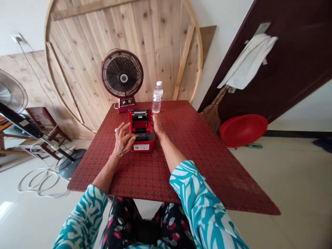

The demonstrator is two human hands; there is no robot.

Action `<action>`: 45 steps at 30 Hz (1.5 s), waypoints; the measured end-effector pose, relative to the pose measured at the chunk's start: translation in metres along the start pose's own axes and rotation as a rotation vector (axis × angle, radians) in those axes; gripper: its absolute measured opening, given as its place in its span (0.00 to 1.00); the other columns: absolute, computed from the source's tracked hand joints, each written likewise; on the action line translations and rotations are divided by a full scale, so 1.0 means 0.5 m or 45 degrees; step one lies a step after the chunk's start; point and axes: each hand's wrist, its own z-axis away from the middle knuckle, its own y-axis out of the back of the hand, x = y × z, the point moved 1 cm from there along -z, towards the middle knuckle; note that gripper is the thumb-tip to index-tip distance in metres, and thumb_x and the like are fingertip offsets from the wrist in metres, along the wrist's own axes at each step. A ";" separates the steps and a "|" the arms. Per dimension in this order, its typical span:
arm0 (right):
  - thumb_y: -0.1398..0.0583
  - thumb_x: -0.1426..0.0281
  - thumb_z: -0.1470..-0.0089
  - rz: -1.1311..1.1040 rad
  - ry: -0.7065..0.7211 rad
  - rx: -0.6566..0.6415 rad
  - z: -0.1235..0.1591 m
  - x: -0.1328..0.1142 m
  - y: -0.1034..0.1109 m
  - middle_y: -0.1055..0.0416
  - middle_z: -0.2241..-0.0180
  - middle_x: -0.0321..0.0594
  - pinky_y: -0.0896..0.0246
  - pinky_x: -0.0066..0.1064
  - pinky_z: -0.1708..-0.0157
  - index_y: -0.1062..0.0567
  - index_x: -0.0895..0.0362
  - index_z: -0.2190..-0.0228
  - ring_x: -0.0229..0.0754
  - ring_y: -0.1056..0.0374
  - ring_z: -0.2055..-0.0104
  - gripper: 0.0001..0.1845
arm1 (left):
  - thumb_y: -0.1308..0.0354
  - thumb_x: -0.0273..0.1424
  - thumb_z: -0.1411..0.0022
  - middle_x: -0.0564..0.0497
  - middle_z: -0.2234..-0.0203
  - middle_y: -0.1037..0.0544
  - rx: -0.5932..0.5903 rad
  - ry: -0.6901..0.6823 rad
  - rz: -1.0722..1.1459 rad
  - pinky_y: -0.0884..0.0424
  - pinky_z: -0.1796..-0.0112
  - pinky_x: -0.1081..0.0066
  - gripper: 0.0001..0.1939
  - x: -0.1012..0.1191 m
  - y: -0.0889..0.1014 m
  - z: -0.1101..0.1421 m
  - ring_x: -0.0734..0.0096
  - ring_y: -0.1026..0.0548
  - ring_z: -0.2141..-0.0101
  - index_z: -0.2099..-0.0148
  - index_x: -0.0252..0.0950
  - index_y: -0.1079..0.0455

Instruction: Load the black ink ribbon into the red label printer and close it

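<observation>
On the table stands a small red machine that looks like a label printer, its lid tipped up and back. Inside it a black roller shows, and a white sticker is on its front. My left hand is at its left front corner, thumb and forefinger closed at a dark piece along the front edge; what they pinch is hard to make out. Flat against the right side lies my right hand, fingers stretched out, their tips partly hidden.
Behind the machine stand a red table fan and a water bottle. A patterned red cloth covers the table. On the floor are a pedestal fan with coiled cable to the left, and a red basin and broom to the right.
</observation>
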 end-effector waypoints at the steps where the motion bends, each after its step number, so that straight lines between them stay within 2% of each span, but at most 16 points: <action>1: 0.48 0.40 0.47 -0.022 -0.066 -0.006 0.004 0.000 0.000 0.21 0.56 0.40 0.34 0.46 0.45 0.24 0.52 0.59 0.47 0.28 0.48 0.31 | 0.50 0.37 0.31 0.42 0.38 0.34 0.005 0.012 -0.004 0.44 0.39 0.46 0.15 0.001 -0.002 0.002 0.52 0.45 0.34 0.59 0.39 0.22; 3: 0.50 0.39 0.48 -0.060 -0.185 -0.003 0.021 0.000 0.004 0.21 0.58 0.41 0.33 0.44 0.48 0.24 0.53 0.62 0.47 0.27 0.51 0.33 | 0.50 0.37 0.31 0.43 0.36 0.37 0.026 0.027 -0.005 0.45 0.38 0.45 0.15 0.001 -0.005 0.004 0.51 0.47 0.34 0.60 0.39 0.22; 5: 0.52 0.38 0.48 -0.043 -0.196 0.026 0.043 -0.001 0.010 0.22 0.58 0.41 0.32 0.44 0.49 0.25 0.53 0.64 0.47 0.27 0.52 0.34 | 0.50 0.38 0.31 0.44 0.35 0.38 0.045 0.037 -0.003 0.46 0.38 0.43 0.15 0.001 -0.008 0.005 0.50 0.48 0.33 0.61 0.39 0.22; 9: 0.53 0.39 0.46 0.108 -0.009 0.075 0.088 -0.010 0.021 0.26 0.53 0.42 0.38 0.45 0.42 0.25 0.52 0.66 0.46 0.31 0.47 0.33 | 0.49 0.39 0.32 0.45 0.34 0.39 0.073 0.045 -0.012 0.46 0.38 0.43 0.15 -0.003 -0.013 0.004 0.49 0.48 0.33 0.63 0.40 0.23; 13: 0.53 0.41 0.44 0.225 0.099 0.099 0.113 -0.018 0.023 0.27 0.54 0.42 0.44 0.44 0.37 0.26 0.50 0.65 0.46 0.34 0.45 0.30 | 0.50 0.40 0.32 0.44 0.36 0.36 0.057 0.080 0.006 0.45 0.38 0.45 0.15 -0.004 -0.015 0.005 0.50 0.45 0.34 0.63 0.39 0.25; 17: 0.54 0.42 0.44 0.290 0.129 0.080 0.120 -0.019 0.026 0.27 0.55 0.41 0.46 0.44 0.36 0.26 0.49 0.65 0.46 0.36 0.45 0.29 | 0.48 0.43 0.34 0.43 0.39 0.31 0.061 0.151 -0.009 0.45 0.38 0.48 0.17 0.001 -0.009 0.004 0.52 0.41 0.36 0.51 0.40 0.27; 19: 0.54 0.42 0.43 0.311 0.156 0.057 0.123 -0.018 0.029 0.28 0.55 0.41 0.46 0.44 0.36 0.26 0.49 0.65 0.46 0.35 0.45 0.29 | 0.46 0.45 0.35 0.44 0.40 0.29 0.049 0.166 -0.037 0.47 0.38 0.48 0.19 0.004 -0.005 0.003 0.51 0.41 0.36 0.48 0.41 0.27; 23: 0.56 0.42 0.42 0.328 0.171 0.064 0.132 -0.015 0.033 0.28 0.55 0.41 0.46 0.44 0.37 0.26 0.49 0.64 0.46 0.35 0.46 0.29 | 0.47 0.46 0.34 0.47 0.41 0.28 -0.005 0.194 -0.065 0.50 0.38 0.47 0.17 0.005 -0.001 0.005 0.49 0.41 0.36 0.52 0.44 0.23; 28: 0.55 0.43 0.42 0.307 0.148 0.051 0.138 -0.015 0.031 0.27 0.56 0.41 0.44 0.43 0.39 0.27 0.49 0.63 0.46 0.34 0.48 0.29 | 0.48 0.45 0.33 0.49 0.42 0.26 -0.035 0.246 -0.096 0.57 0.36 0.47 0.17 0.010 -0.002 0.014 0.51 0.40 0.37 0.49 0.46 0.24; 34: 0.54 0.41 0.44 0.317 0.190 0.026 0.135 -0.015 0.034 0.25 0.58 0.41 0.40 0.44 0.42 0.26 0.49 0.64 0.47 0.32 0.50 0.29 | 0.48 0.41 0.33 0.49 0.51 0.20 -0.067 0.160 -0.071 0.64 0.34 0.47 0.16 0.015 0.002 0.006 0.55 0.35 0.39 0.49 0.45 0.26; 37: 0.53 0.42 0.43 0.325 0.216 0.030 0.136 -0.011 0.038 0.25 0.57 0.42 0.40 0.44 0.42 0.25 0.49 0.63 0.47 0.31 0.50 0.29 | 0.48 0.42 0.33 0.49 0.56 0.18 -0.069 0.161 -0.059 0.64 0.34 0.48 0.16 0.014 0.002 0.005 0.55 0.32 0.42 0.49 0.44 0.26; 40: 0.53 0.43 0.43 0.332 0.215 0.005 0.140 -0.009 0.040 0.25 0.56 0.42 0.41 0.44 0.42 0.25 0.50 0.61 0.47 0.31 0.49 0.29 | 0.49 0.42 0.33 0.49 0.56 0.18 -0.070 0.170 -0.026 0.63 0.34 0.49 0.16 0.012 -0.001 0.008 0.57 0.30 0.44 0.49 0.44 0.26; 42: 0.53 0.43 0.43 0.331 0.191 -0.003 0.145 -0.009 0.041 0.25 0.54 0.42 0.42 0.44 0.40 0.25 0.50 0.59 0.46 0.31 0.47 0.30 | 0.51 0.41 0.32 0.49 0.54 0.19 -0.027 0.189 0.021 0.60 0.34 0.50 0.17 0.007 0.003 0.011 0.58 0.30 0.44 0.48 0.43 0.27; 45: 0.52 0.43 0.43 0.323 0.122 0.021 0.155 -0.008 0.042 0.26 0.50 0.42 0.45 0.45 0.37 0.25 0.50 0.55 0.46 0.33 0.44 0.31 | 0.54 0.42 0.30 0.47 0.51 0.21 0.179 0.324 0.099 0.51 0.36 0.53 0.19 -0.015 0.022 0.014 0.59 0.30 0.43 0.46 0.42 0.28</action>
